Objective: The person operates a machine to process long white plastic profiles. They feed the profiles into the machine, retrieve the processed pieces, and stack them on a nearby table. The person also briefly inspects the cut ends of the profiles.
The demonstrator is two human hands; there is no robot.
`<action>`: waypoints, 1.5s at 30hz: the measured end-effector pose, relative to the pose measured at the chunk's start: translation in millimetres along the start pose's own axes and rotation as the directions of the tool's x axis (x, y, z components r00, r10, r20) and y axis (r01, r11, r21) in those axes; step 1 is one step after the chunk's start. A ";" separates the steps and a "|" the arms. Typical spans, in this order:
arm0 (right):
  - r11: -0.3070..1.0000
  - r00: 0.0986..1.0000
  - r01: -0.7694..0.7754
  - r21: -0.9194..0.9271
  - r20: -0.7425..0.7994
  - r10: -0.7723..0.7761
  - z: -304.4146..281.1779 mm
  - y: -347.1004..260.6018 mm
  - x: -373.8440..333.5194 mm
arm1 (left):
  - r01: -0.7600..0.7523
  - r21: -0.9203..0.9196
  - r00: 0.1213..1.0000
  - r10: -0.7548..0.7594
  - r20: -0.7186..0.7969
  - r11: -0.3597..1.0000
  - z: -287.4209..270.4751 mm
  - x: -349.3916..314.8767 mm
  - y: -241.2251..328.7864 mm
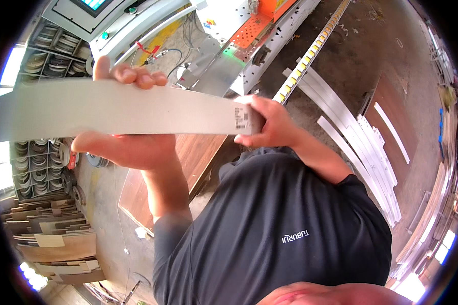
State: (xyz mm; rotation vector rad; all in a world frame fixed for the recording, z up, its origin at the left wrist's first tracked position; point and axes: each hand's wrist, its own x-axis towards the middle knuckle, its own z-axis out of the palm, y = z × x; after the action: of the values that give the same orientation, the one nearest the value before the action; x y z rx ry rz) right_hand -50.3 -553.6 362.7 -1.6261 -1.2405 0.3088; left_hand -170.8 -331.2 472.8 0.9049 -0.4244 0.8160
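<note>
A long white panel strip [152, 109] stretches across in front of my chest, its left end running toward the picture's edge. My left hand [145, 151] is closed round it near the middle, thumb and palm at the lower edge and fingertips showing over the upper edge. At the right end, my right hand [272, 122] grips the strip with thumb below and fingers above. A small printed label [241, 118] is stuck on its face beside that hand. The far left end looks blurred.
Ahead stands a white machine with an orange perforated guard [247, 33] and a yellow-studded rail [310, 53]. White strips [348, 134] lie stacked at right, by a brown board [392, 117]. A wood-grain panel [201, 157] is below my left arm. Shelves of banding rolls [38, 168] stand left.
</note>
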 end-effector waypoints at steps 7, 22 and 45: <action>0.831 0.984 0.175 -0.528 0.071 -0.163 -23.4 50.9 2.3 | 0.096 0.348 0.468 0.266 -0.842 0.932 -115.7 -128.0 50.8; 0.780 0.818 0.396 -0.484 0.573 -0.060 66.2 234.8 48.2 | 0.880 -0.170 -0.061 -0.250 -0.966 0.443 -189.9 -410.8 19.2; 0.588 0.544 -0.791 -0.168 0.247 0.802 172.3 253.0 100.5 | 0.488 0.548 0.730 -0.027 -0.683 -0.680 -260.8 -355.2 49.5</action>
State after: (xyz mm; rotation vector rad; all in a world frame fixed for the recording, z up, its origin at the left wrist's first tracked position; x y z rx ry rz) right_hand 15.8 -360.4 113.4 -2.1677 -0.5978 1.1579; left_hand -435.0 -255.2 124.9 2.5272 1.4829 0.2827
